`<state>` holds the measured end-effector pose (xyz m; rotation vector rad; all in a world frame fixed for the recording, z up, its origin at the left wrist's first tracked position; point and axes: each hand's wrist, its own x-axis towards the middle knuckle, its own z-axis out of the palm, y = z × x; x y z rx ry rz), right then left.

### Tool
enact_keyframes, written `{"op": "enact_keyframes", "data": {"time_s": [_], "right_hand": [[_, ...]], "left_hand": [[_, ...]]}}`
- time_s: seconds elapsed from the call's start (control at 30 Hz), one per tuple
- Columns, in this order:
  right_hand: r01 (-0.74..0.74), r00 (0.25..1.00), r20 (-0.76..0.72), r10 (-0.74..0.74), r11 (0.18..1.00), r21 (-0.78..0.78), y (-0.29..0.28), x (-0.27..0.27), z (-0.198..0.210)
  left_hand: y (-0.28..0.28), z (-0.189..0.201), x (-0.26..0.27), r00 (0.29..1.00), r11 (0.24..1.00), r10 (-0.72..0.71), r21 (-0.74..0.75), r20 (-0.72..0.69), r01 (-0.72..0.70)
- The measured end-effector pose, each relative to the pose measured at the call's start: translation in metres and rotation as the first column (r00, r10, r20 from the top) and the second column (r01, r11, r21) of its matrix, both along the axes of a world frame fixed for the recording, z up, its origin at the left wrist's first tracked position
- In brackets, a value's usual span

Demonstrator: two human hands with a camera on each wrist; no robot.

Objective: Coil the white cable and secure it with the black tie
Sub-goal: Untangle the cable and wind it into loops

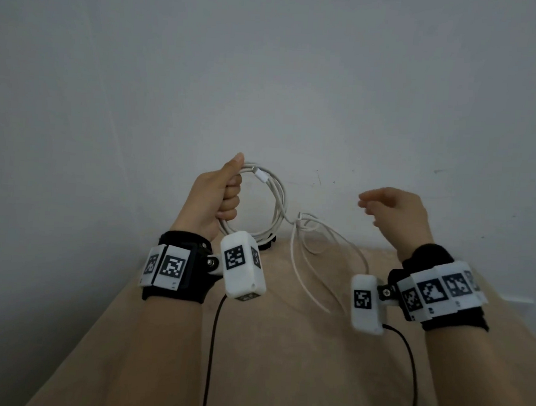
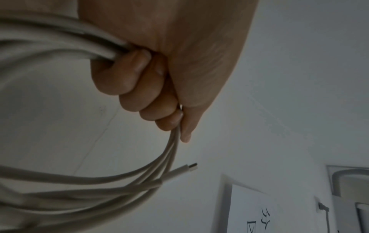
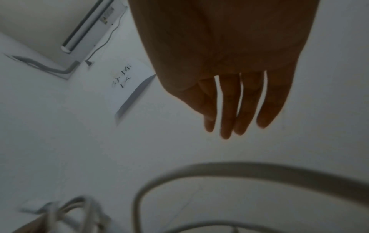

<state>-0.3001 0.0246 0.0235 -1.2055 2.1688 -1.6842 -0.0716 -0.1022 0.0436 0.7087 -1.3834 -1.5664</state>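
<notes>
1. The left hand, centre-left of the head view, is fisted round several loops of the white cable, thumb up, likely to keep finished turns stacked.
2. One plug pokes free just past the fist.
3. The right hand, centre-right, hangs loose, fingers straight, holding nothing, probably between pulls.
4. Uncoiled slack droops between the hands onto the tan tabletop.
5. A dark object behind the coil's bottom may be the black tie; I cannot tell.

coil in left hand, right hand apart, table below
</notes>
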Motion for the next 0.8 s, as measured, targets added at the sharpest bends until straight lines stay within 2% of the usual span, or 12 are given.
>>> {"op": "enact_keyframes", "data": {"time_s": [0.1, 0.2, 0.27, 0.5, 0.57, 0.67, 0.8], "right_hand": [[-0.238, 0.966, -0.106, 0.236, 0.971, -0.006, -0.004, 0.028, 0.009], [-0.416, 0.866, -0.212, 0.454, 0.887, 0.201, -0.007, 0.053, 0.013], [-0.434, 0.820, -0.228, 0.525, 0.830, 0.350, -0.011, 0.057, 0.008], [-0.363, 0.787, -0.368, 0.496, 0.854, 0.373, -0.012, 0.050, -0.001], [-0.335, 0.800, -0.389, 0.456, 0.878, 0.341, -0.013, 0.050, -0.002], [-0.290, 0.865, -0.377, 0.332, 0.943, 0.165, -0.014, 0.048, -0.001], [-0.158, 0.984, -0.110, 0.140, 0.971, -0.181, -0.018, 0.038, -0.001]], "left_hand": [[0.003, 0.001, -0.004, 1.000, 1.000, -0.011, -0.015, 0.011, 0.011], [0.005, 0.002, -0.005, 1.000, 1.000, -0.015, -0.026, 0.015, 0.016], [0.005, 0.003, -0.004, 1.000, 0.999, -0.009, -0.031, 0.013, 0.009], [0.004, 0.001, -0.002, 1.000, 0.999, 0.001, -0.043, 0.019, -0.001], [0.004, 0.001, -0.003, 1.000, 0.999, 0.005, -0.049, 0.017, -0.004], [0.001, 0.002, 0.001, 1.000, 1.000, 0.014, -0.024, -0.016, -0.014], [-0.004, 0.000, 0.006, 0.998, 0.999, 0.046, 0.026, -0.051, -0.044]]}}
